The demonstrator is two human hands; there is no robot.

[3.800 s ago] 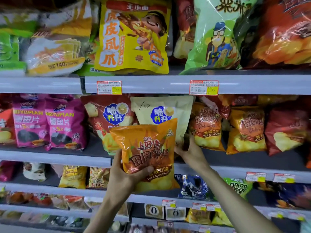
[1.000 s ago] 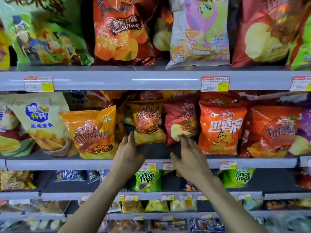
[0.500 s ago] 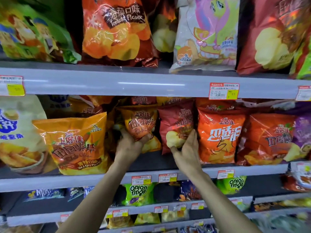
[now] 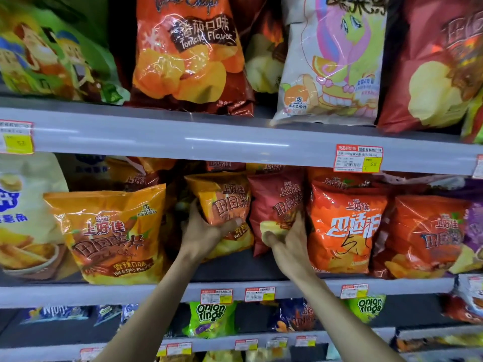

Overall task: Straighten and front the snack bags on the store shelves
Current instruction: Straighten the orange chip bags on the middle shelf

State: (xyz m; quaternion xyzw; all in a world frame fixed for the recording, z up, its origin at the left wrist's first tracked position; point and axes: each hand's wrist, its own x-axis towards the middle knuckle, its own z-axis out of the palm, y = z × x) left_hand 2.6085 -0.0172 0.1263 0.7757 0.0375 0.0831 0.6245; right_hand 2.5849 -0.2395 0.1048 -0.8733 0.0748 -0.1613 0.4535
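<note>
Head view: two hands, two small bags on the middle shelf

I read the left hand (image 4: 201, 232) as grasping the small yellow-orange bag (image 4: 222, 202) near the frame's centre. Its thumb (image 4: 234, 222) lies across the bag's front at 6 o'clock, and the fingers curl round the 9 o'clock edge, out of my sight behind it. The bag's top leans a little toward 11 o'clock. The right hand (image 4: 290, 246) grasps the dark red bag (image 4: 274, 202), which touches the first bag at its 3 o'clock. The thumb presses the front low down, and the fingers wrap the bag's 3 o'clock edge, wedged against a bright orange bag (image 4: 345, 226). Both held bags sit back from the shelf lip (image 4: 130, 293); whether their bases touch the deck I cannot tell. At 9 o'clock from the left hand, a large orange bag (image 4: 109, 236) stands at the lip, facing out.
</note>
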